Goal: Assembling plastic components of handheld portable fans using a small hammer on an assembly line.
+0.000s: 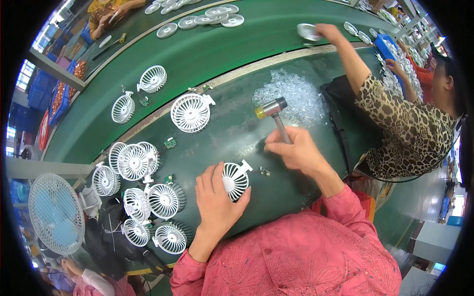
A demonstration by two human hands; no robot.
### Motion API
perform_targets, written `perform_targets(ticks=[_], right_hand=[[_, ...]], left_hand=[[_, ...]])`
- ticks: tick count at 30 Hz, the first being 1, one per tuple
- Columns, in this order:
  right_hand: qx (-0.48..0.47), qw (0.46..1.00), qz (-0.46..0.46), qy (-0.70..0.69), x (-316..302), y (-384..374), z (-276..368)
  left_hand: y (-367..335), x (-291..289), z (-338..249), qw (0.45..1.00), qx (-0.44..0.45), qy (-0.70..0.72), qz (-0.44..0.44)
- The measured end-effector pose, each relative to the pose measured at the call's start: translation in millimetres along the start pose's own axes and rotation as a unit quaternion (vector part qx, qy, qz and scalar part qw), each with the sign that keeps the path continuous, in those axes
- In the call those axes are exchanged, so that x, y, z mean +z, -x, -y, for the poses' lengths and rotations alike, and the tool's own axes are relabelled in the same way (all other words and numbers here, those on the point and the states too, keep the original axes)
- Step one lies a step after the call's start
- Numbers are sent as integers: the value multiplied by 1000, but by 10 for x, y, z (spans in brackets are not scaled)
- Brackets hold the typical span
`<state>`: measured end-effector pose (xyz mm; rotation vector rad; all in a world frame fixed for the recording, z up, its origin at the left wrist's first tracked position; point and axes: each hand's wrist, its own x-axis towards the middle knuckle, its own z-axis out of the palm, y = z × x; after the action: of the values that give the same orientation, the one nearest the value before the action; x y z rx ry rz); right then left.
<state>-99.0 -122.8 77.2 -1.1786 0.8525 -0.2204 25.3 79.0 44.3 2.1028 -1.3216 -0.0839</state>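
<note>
My left hand [216,200] is curled around a white fan cage [235,183] lying on the green tabletop, its neck pointing away to the right. In my right hand [299,152] is a small hammer [274,111] with a yellow face on one side and a dark face on the other. The hammer's head is raised above the table, to the right of the fan cage and apart from it. A small circuit board with wires [265,171] lies beside the cage's neck. Another white fan cage [190,113] rests farther off.
Several white fan cages [164,201] crowd the table's left side. A heap of clear plastic pieces [289,93] lies beyond my right hand. A green conveyor belt [217,49] runs along the far side. At the right, a co-worker's arm [353,61] reaches over the belt with a white round part [308,32].
</note>
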Motion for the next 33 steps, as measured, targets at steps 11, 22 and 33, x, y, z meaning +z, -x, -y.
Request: perform_targets(ticks=[11,22,33], right_hand=[[140,947,160,-241,56,29,-351],[127,952,166,-224,138,90,-398],[61,989,102,-87,226,176,-368]], left_hand=[[-11,-115,-164,990,56,124,35],[-7,-53,-126,986,46,157,22],[23,-76,-146,990,-28,138,26]])
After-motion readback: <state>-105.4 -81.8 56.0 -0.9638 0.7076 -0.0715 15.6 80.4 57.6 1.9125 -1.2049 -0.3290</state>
